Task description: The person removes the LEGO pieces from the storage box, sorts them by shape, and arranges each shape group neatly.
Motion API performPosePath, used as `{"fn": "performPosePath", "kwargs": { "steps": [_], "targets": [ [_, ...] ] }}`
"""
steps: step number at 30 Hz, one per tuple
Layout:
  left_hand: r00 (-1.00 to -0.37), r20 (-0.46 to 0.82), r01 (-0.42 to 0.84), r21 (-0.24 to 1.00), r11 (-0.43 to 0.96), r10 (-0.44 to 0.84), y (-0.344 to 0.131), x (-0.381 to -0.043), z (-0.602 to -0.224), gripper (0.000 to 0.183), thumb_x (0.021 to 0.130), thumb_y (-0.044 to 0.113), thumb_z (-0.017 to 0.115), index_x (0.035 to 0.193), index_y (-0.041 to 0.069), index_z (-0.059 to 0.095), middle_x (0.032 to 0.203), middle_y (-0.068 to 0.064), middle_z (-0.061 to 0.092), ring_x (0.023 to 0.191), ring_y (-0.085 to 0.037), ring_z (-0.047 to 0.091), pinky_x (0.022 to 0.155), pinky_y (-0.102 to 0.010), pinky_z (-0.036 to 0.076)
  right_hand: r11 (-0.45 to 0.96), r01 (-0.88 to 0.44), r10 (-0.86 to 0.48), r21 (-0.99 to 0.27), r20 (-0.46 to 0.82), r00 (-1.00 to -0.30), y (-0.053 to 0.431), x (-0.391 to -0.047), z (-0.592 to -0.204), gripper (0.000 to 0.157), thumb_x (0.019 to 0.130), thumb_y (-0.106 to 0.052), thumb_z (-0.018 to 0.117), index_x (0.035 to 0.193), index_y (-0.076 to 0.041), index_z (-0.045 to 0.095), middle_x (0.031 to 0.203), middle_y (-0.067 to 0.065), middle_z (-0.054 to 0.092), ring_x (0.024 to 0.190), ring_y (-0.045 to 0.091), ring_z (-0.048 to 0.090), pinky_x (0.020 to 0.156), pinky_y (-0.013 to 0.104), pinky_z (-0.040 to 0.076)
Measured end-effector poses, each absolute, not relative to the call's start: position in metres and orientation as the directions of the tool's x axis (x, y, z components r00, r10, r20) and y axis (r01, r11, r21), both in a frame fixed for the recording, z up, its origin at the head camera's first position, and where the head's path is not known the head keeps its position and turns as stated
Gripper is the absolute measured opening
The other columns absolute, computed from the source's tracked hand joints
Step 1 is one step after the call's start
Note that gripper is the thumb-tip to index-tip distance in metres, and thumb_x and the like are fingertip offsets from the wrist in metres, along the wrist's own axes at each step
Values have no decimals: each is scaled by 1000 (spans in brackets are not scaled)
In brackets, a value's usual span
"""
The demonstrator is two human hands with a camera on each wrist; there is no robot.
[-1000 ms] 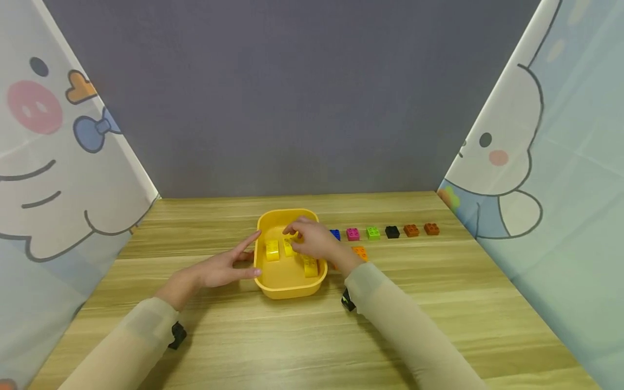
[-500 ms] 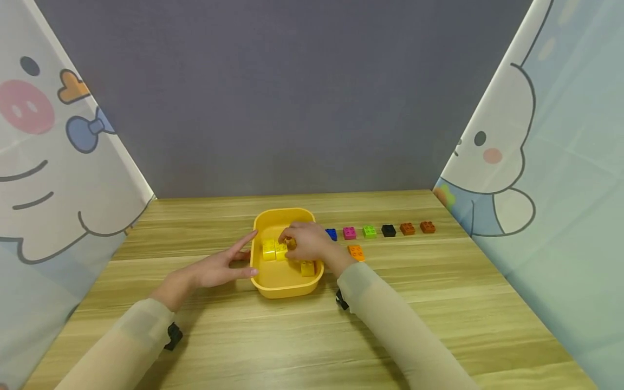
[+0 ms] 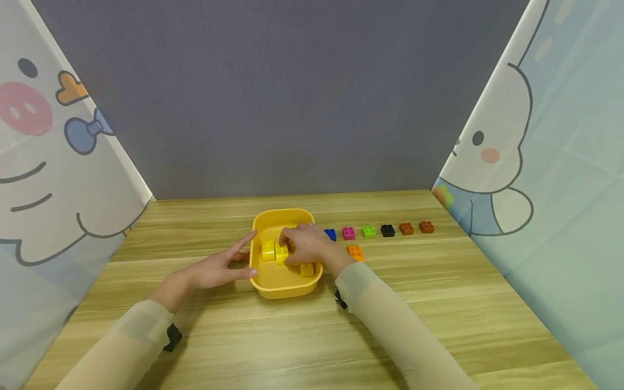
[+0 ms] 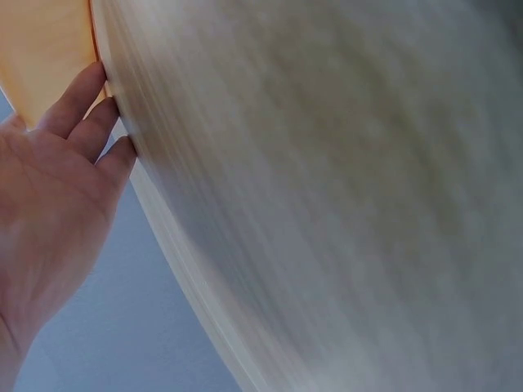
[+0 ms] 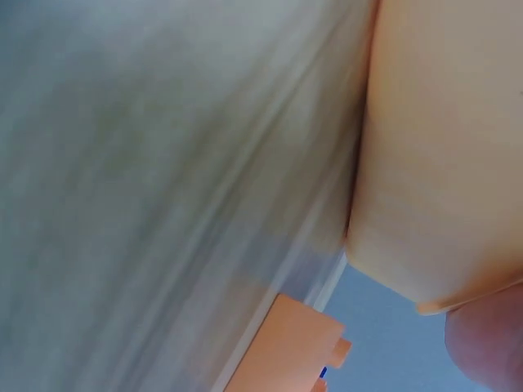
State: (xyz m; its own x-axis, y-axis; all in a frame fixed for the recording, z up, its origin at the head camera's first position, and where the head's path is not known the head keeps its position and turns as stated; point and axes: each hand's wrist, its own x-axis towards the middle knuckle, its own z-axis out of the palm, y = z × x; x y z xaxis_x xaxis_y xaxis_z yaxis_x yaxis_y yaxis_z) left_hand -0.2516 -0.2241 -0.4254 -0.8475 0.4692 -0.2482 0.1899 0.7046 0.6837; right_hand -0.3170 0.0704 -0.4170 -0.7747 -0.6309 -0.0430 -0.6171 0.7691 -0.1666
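Observation:
A yellow plastic bin (image 3: 285, 293) stands on the table with several yellow toy bricks inside. My left hand (image 3: 216, 269) touches the bin's left side, its thumb and forefinger spread along the rim; in the left wrist view its fingers are extended. My right hand (image 3: 308, 244) reaches down into the bin, thumb and forefinger curled at a yellow building brick (image 3: 281, 254), pinching it. Left of that sits another yellow brick (image 3: 268, 251). A further yellow brick (image 3: 306, 270) lies near the bin's right wall, partly under the right hand. The right palm hides some of the bin's inside.
Right of the bin runs a row of bricks: blue (image 3: 331, 234), pink (image 3: 348, 233), green (image 3: 368, 232), black (image 3: 387, 231) and two brown ones (image 3: 407, 228). An orange brick (image 3: 355, 253) lies in front of them, near the right wrist. A grey panel (image 3: 302, 108) rises behind the table.
My right hand has lowered its fingers onto the middle yellow brick, which has shifted next to the left one and then slightly apart from it. The left hand stays at the bin.

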Motion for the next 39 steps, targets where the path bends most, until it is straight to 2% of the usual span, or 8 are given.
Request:
{"fn": "performPosePath", "kwargs": {
  "steps": [6, 10, 12, 15, 18, 22, 31, 39],
  "targets": [
    [-842, -245, 199, 687, 699, 481, -223, -250, -422, 102, 103, 63, 69, 176, 47, -2, 171, -20, 48, 160, -52, 40, 124, -82, 27, 765, -620, -635, -173, -38, -772, 71, -315, -415, 68, 92, -50, 85, 153, -30, 62, 138, -6, 67, 130, 18, 61, 119, 42, 48],
    [-838, -249, 196, 693, 694, 485, -223, -251, -422, 103, 103, 61, 69, 175, 47, -3, 171, -21, 47, 159, -52, 40, 123, -83, 29, 765, -622, -637, -167, -51, -770, 71, -315, -415, 67, 92, -51, 85, 153, -38, 61, 142, -3, 66, 133, 21, 61, 118, 47, 49],
    [-838, -249, 195, 696, 691, 486, -224, -252, -422, 103, 103, 61, 69, 175, 47, -3, 171, -21, 47, 159, -53, 41, 122, -83, 30, 765, -620, -636, -176, -56, -769, 71, -314, -415, 66, 92, -50, 85, 152, -40, 59, 136, -4, 70, 128, 22, 64, 115, 48, 50],
    [-837, -247, 192, 702, 686, 488, -224, -252, -423, 103, 103, 60, 70, 175, 47, -3, 171, -22, 47, 159, -52, 41, 122, -82, 30, 756, -627, -645, -186, -55, -762, 72, -314, -414, 65, 92, -45, 85, 151, -42, 58, 111, -6, 75, 107, 20, 67, 104, 45, 53],
    [-837, -244, 192, 708, 679, 491, -224, -252, -423, 103, 103, 59, 70, 176, 46, -2, 171, -22, 47, 159, -51, 41, 123, -81, 30, 745, -633, -655, -212, -48, -754, 72, -314, -413, 65, 92, -41, 87, 150, -42, 59, 90, -10, 68, 86, 16, 61, 89, 38, 50],
    [-838, -239, 193, 711, 676, 490, -223, -252, -422, 103, 103, 59, 71, 176, 45, -1, 170, -22, 48, 159, -51, 41, 124, -81, 29, 740, -630, -654, -238, -35, -755, 73, -314, -413, 65, 94, -41, 86, 153, -44, 58, 92, -16, 64, 84, 11, 57, 87, 33, 46],
    [-837, -240, 195, 708, 678, 491, -224, -251, -424, 103, 103, 60, 70, 176, 44, -1, 171, -21, 47, 159, -52, 40, 122, -83, 29, 699, -648, -676, -303, 17, -737, 77, -316, -416, 66, 100, -43, 81, 160, -44, 54, 94, -12, 64, 81, 11, 54, 80, 32, 43],
    [-844, -248, 183, 701, 690, 476, -224, -253, -426, 102, 103, 63, 69, 175, 48, -1, 171, -18, 48, 159, -52, 40, 123, -83, 27, 679, -637, -668, -365, 53, -742, 79, -315, -414, 65, 102, -31, 78, 161, -41, 53, 111, -9, 66, 88, 6, 64, 77, 29, 47]
  ]
}}
